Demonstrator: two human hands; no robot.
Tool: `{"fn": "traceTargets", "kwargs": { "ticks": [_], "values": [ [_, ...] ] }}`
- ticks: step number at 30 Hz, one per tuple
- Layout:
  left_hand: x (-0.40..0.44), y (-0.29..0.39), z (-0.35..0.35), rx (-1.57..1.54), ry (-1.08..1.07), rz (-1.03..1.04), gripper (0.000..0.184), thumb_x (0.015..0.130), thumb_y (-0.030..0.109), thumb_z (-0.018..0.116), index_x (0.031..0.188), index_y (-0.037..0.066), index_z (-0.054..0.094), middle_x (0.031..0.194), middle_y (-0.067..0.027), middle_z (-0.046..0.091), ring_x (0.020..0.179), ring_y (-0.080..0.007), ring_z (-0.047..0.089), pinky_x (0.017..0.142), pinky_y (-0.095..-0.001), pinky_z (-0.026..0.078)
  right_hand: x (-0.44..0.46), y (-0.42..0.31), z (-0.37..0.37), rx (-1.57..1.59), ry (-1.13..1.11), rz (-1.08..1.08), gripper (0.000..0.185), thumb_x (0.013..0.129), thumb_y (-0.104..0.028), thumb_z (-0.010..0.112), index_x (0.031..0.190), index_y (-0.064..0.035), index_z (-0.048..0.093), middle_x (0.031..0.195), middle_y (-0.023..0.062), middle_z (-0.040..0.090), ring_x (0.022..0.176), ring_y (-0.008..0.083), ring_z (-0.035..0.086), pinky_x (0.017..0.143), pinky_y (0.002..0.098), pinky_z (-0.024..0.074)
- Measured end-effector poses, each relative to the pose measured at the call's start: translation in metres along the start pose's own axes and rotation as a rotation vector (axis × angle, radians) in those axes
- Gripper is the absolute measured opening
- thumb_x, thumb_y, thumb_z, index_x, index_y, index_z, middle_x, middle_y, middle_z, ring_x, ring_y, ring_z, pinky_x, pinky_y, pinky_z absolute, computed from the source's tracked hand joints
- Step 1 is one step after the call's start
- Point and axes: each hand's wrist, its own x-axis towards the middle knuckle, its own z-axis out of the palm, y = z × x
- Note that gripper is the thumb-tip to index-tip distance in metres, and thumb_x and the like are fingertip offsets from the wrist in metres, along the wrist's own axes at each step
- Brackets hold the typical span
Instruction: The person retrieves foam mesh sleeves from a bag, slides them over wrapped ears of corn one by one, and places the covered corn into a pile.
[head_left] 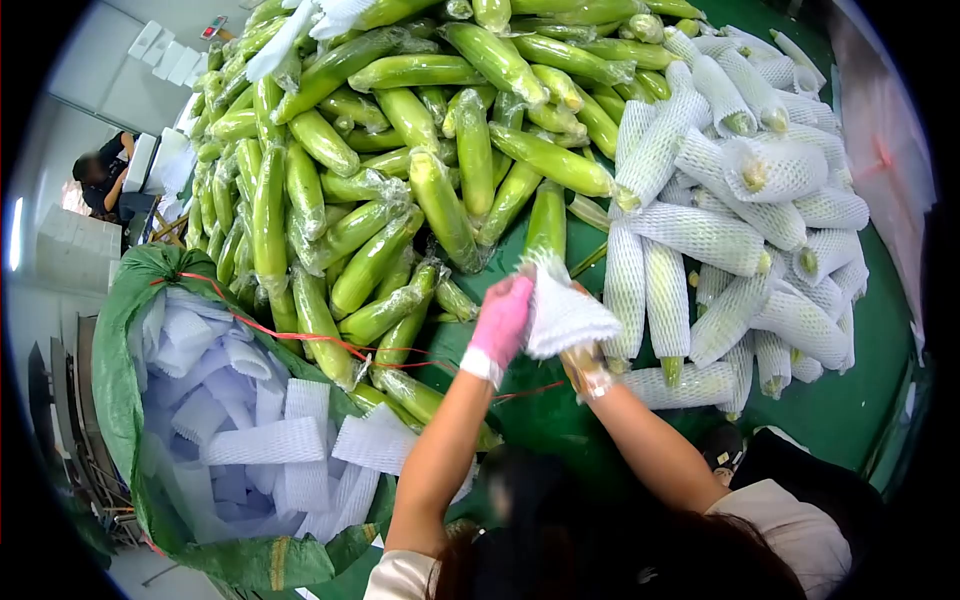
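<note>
A white foam net sleeve (568, 312) is between my two hands, its near end spread wide. My left hand (503, 318), in a pink glove with a white cuff, is closed on the left side of the sleeve. My right hand (584, 366), in a light glove, is at the sleeve's lower right; the foam partly hides its fingers. The far end of the sleeve meets the near end of a green plastic-wrapped vegetable (546, 222), which points away from me.
Wrapped green vegetables (430, 195) are heaped ahead and left. Net-sleeved ones (705, 235) are piled at right on the green surface (850, 400). A green sack (118, 400) of loose foam sleeves (262, 442) stands at left, red string (330, 343) beside it. Another person (102, 180) is at far left.
</note>
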Motion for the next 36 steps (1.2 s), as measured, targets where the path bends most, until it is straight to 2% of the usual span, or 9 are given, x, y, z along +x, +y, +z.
{"fn": "traceTargets", "kwargs": {
  "ticks": [4,8,13,16,17,19,23,28,36],
  "values": [
    [-0.021,0.003,0.006,-0.212,-0.164,0.09,0.03,0.094,0.024,0.056,0.107,-0.002,0.061,0.096,-0.0071,0.066,0.083,-0.0127,0.061,0.075,-0.0266,0.05,-0.037,-0.047,0.079,-0.204,-0.013,0.12,0.018,0.091,-0.007,0.054,0.106,0.0034,0.058,0.098,0.0096,0.065,0.09,0.0136,0.061,0.077,0.0268,0.05],
    [0.011,0.075,0.046,0.129,-0.152,0.239,0.034,0.092,0.028,0.055,0.102,-0.005,0.06,0.089,-0.0087,0.066,0.079,-0.0134,0.06,0.073,-0.0269,0.049,0.023,-0.094,0.124,-1.594,0.054,-0.386,0.024,0.087,-0.023,0.062,0.088,0.0011,0.067,0.076,0.0092,0.067,0.07,0.0125,0.06,0.061,0.029,0.0461],
    [0.084,0.099,0.049,-0.369,-0.292,0.149,0.035,0.092,0.029,0.057,0.097,-0.005,0.062,0.089,-0.0106,0.067,0.081,-0.0176,0.063,0.071,-0.0275,0.049,0.109,-0.119,0.128,-1.504,0.024,-0.558,0.029,0.081,-0.027,0.066,0.075,0.0018,0.064,0.066,0.0054,0.061,0.058,0.013,0.054,0.053,0.0308,0.0417],
    [0.131,0.046,0.02,0.401,-0.129,1.024,0.022,0.09,0.022,0.059,0.088,0.002,0.066,0.079,-0.0082,0.068,0.068,-0.0199,0.065,0.06,-0.0337,0.05,0.132,-0.111,0.094,-1.683,0.195,-0.511,0.03,0.08,-0.031,0.067,0.072,-0.0023,0.064,0.064,0.0106,0.061,0.057,0.0201,0.057,0.053,0.0342,0.0425],
    [0.141,0.04,0.016,0.394,-0.08,0.909,0.021,0.09,0.022,0.059,0.085,0.002,0.066,0.074,-0.0067,0.066,0.063,-0.0169,0.061,0.056,-0.0325,0.048,0.146,-0.105,0.062,-1.939,0.28,-0.659,0.031,0.08,-0.032,0.067,0.071,-0.0027,0.063,0.063,0.0132,0.061,0.056,0.0242,0.058,0.053,0.0365,0.0427],
    [0.136,0.032,0.022,0.003,0.032,0.412,0.021,0.089,0.021,0.061,0.079,0.003,0.066,0.065,-0.0034,0.062,0.053,-0.0106,0.053,0.051,-0.0299,0.042,0.126,-0.088,0.058,-1.791,0.259,-0.726,0.026,0.084,-0.023,0.066,0.075,0.0018,0.064,0.066,0.0081,0.062,0.064,0.0162,0.058,0.06,0.0311,0.0444],
    [0.151,0.006,0.039,0.273,0.484,0.548,0.035,0.087,0.023,0.062,0.064,-0.003,0.06,0.061,0.0009,0.053,0.059,-0.0083,0.043,0.056,-0.0271,0.039,0.133,-0.065,-0.006,-1.218,0.222,-0.647,0.013,0.089,-0.01,0.061,0.093,0.0025,0.063,0.084,0.0058,0.065,0.08,0.0142,0.06,0.072,0.0243,0.0479],
    [0.049,0.02,0.023,-0.242,-0.051,0.013,0.024,0.09,0.024,0.059,0.087,0.001,0.065,0.078,-0.0038,0.063,0.066,-0.0119,0.056,0.062,-0.0269,0.046,0.037,-0.083,0.079,-1.192,0.106,-0.326,0.013,0.09,-0.011,0.06,0.092,0.0021,0.063,0.083,0.0045,0.065,0.077,0.0111,0.059,0.067,0.0254,0.0468],
    [-0.044,-0.08,-0.075,-0.274,0.07,0.272,0.049,0.099,0.027,0.04,0.143,0.008,0.031,0.142,-0.0112,0.04,0.133,-0.0259,0.034,0.11,-0.0401,0.03,-0.01,-0.023,0.073,-1.061,0.118,-0.016,0.023,0.084,-0.009,0.062,0.068,-0.0041,0.047,0.068,-0.0039,0.046,0.064,0.0082,0.04,0.058,0.0257,0.0373]
  ]
}}
